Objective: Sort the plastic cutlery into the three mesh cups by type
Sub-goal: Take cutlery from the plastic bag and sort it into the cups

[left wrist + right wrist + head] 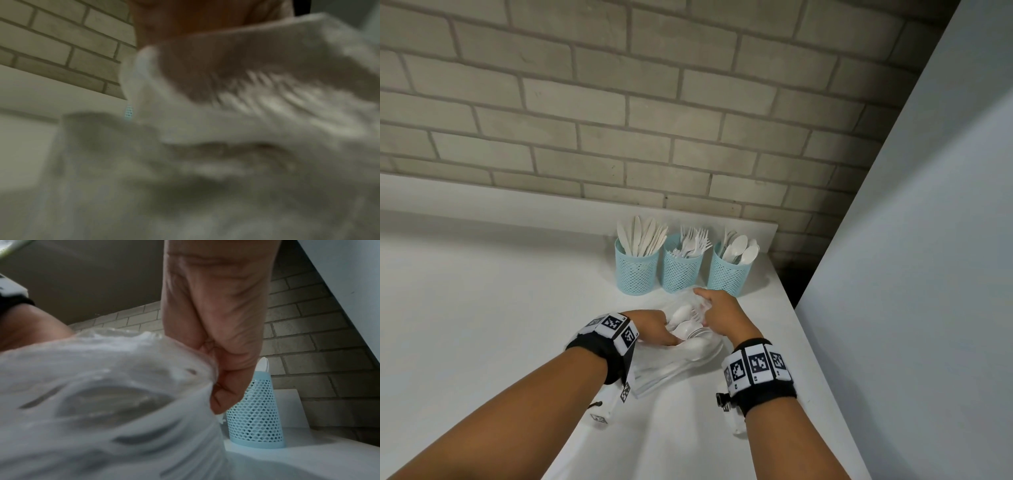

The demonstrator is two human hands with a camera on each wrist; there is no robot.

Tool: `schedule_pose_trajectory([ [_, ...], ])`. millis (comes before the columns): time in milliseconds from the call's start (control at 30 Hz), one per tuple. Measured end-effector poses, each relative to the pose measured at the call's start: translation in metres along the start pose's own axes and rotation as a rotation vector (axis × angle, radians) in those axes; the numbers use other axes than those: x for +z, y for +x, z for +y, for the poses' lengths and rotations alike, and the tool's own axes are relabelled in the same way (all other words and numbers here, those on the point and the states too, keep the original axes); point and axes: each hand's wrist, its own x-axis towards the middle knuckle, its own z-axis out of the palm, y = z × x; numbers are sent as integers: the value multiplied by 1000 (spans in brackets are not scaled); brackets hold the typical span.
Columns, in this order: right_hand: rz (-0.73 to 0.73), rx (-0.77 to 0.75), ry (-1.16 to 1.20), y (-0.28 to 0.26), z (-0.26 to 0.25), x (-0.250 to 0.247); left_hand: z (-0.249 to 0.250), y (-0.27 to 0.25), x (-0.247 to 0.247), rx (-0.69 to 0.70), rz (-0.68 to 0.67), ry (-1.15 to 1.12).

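Three pale blue perforated plastic mesh cups (681,265): matt. White plastic cutlery (690,244) in them: smooth, slight sheen. Clear thin plastic bag (678,356): glossy, crinkled. White counter (482,308): smooth, matt. Grey brick wall (619,102): rough, matt.

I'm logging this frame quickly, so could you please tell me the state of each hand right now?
Left hand: reaching into the clear plastic bag; its fingers are hidden, so its state cannot be told.
Right hand: pinching the bag's edge.

No readable words, brands or numbers show; the wristbands (616,334) carry only black-and-white square marker patterns.
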Motion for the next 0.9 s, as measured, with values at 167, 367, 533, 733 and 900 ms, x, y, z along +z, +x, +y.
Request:
schedule_pose_trajectory([
  [167,15,-20,27,-3,-2,-1,-4,-1,-7,-2,-52,-101],
  [367,40,-42,30,-8,-2,-4,-7,-4,-9,18,52,-108],
  [533,37,-29,30,-10,-2,-6,-6,-5,-9,93,137,-124],
  [733,31,10,90,-11,0,-10,-6,-4,-12,140,233,-170],
  [900,8,34,85,-11,0,-17,-6,-14,-19,185,186,-186],
])
